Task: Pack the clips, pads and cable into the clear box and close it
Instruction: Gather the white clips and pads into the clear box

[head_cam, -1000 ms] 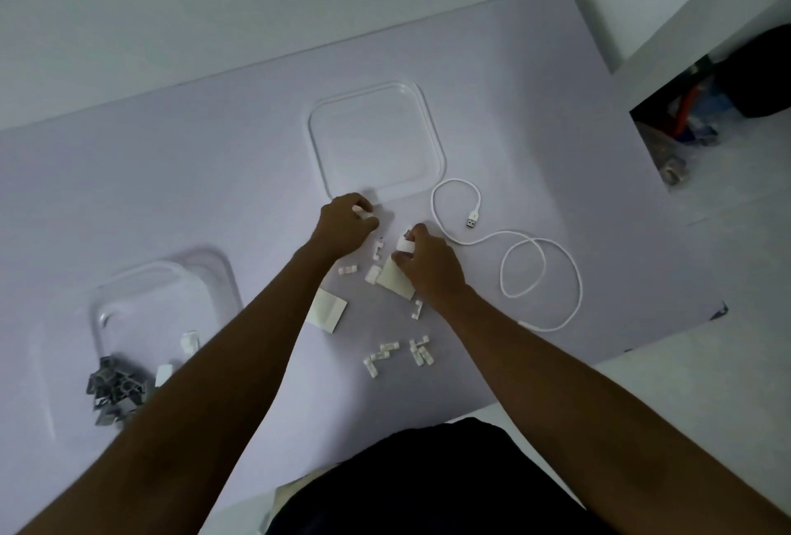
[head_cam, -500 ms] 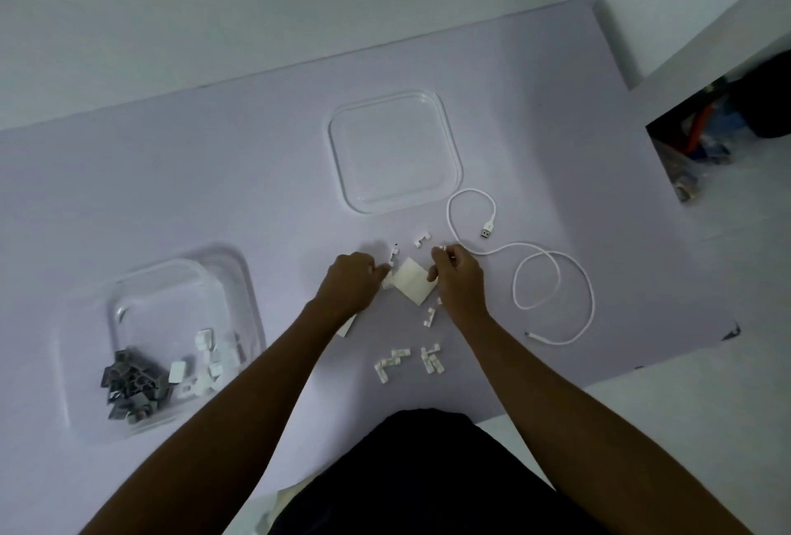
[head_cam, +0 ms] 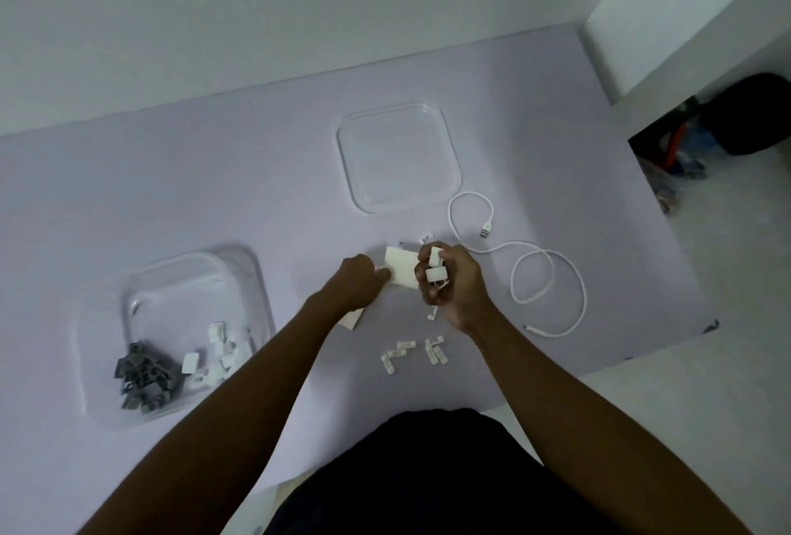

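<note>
My right hand point(head_cam: 456, 282) is curled around several small white clips point(head_cam: 435, 267), lifted just above the table. My left hand point(head_cam: 357, 284) pinches the left edge of a white pad point(head_cam: 400, 271) lying between both hands. A second white pad point(head_cam: 352, 319) peeks out under my left wrist. More white clips point(head_cam: 413, 352) lie loose near the table's front. The clear box point(head_cam: 141, 303) sits at the left with grey clips point(head_cam: 143, 380) and white clips point(head_cam: 216, 348) inside. Its clear lid point(head_cam: 398, 157) lies flat further back. The white cable point(head_cam: 543, 282) loops at the right.
The lilac table point(head_cam: 214, 192) ends at a front edge close to my body and at a right edge past the cable. A white wall runs behind it. Dark clutter point(head_cam: 702, 140) sits on the floor at the far right.
My right hand has gathered white clips and turned palm up with them. My left hand has slid onto the pad's edge. The view has tilted, so everything sits lower in frame.
</note>
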`<state>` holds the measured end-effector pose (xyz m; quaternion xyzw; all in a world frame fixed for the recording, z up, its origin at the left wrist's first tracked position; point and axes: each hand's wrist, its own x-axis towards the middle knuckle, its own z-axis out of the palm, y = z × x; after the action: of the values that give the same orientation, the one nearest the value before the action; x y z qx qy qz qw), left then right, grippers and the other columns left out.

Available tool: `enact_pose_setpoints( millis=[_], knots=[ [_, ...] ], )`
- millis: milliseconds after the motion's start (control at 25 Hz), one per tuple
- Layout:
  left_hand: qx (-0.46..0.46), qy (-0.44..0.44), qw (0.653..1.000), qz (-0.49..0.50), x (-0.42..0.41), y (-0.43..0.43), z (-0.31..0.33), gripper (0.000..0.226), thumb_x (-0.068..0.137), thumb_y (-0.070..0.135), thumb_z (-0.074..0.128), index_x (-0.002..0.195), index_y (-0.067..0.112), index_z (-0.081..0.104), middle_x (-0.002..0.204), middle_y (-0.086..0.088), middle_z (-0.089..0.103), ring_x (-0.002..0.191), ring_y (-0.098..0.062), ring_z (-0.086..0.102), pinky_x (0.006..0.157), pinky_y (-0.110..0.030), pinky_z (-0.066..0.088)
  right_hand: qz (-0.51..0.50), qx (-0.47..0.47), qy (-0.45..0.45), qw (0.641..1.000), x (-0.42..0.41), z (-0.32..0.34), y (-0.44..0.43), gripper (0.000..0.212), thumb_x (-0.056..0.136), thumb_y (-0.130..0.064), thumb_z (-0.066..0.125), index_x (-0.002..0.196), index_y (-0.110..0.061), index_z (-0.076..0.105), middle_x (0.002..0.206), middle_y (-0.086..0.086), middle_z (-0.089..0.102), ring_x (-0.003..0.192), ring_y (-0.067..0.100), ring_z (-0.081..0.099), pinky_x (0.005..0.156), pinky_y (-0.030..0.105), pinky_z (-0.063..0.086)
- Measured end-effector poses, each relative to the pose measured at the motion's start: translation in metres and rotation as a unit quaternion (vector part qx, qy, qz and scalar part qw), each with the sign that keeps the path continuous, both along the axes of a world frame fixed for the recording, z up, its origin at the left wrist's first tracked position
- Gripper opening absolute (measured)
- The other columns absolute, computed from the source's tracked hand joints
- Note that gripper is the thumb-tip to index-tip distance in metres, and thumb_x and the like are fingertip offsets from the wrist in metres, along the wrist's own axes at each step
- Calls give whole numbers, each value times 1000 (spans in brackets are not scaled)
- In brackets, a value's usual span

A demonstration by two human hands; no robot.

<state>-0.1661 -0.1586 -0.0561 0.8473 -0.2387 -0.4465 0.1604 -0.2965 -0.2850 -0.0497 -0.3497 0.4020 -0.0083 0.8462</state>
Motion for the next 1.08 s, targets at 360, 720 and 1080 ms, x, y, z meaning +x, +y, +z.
enact_pose_setpoints(
  millis=[360, 720, 1080],
  knots=[
    [-130, 28, 944, 301, 56, 193, 91, 26, 87, 20, 47, 69, 6, 61, 47, -4, 48, 40, -18, 36, 41, -23, 29, 184, -151, 56, 970, 101, 60, 112, 31, 89, -31, 59, 63, -13, 55, 62, 8, 50, 45, 15, 35, 46, 23, 18],
    [-128, 39, 915, 380, 79, 340, 89, 26, 89, 18, 48, 66, 8, 56, 50, -3, 50, 42, -18, 39, 40, -22, 31, 500, -416, 4, 759, 176, 42, 260, 31, 76, -28, 66, 65, 1, 63, 60, 12, 54, 51, 14, 49, 50, 25, 40],
    [-84, 2, 956, 279, 84, 361, 49, 34, 98, 21, 43, 68, 7, 53, 62, -3, 54, 54, -11, 47, 50, -19, 34, 649, -541, 24, 534, 178, -17, 298, 26, 90, -30, 63, 102, -8, 67, 108, 11, 64, 100, 27, 60, 81, 37, 49]
  ],
)
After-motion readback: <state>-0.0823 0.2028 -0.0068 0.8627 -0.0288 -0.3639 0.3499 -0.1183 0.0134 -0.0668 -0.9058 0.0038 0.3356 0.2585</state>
